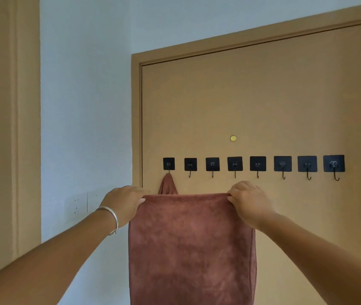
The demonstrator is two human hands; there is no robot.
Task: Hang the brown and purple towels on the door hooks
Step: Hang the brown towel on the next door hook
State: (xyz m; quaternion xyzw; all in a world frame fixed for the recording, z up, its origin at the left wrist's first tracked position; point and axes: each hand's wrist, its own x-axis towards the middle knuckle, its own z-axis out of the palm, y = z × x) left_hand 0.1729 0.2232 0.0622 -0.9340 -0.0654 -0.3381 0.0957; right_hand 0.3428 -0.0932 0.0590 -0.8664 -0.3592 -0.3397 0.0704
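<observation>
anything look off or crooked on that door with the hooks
Nothing stands out. The eight hooks sit in an even row on the door, a brown towel hangs from the leftmost, and both hands hold another towel level.

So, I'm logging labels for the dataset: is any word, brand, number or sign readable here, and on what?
None can be read.
The black hook plates carry pale marks, too blurred to tell as text.
The brown towel, door and wall socket show no lettering.
</observation>
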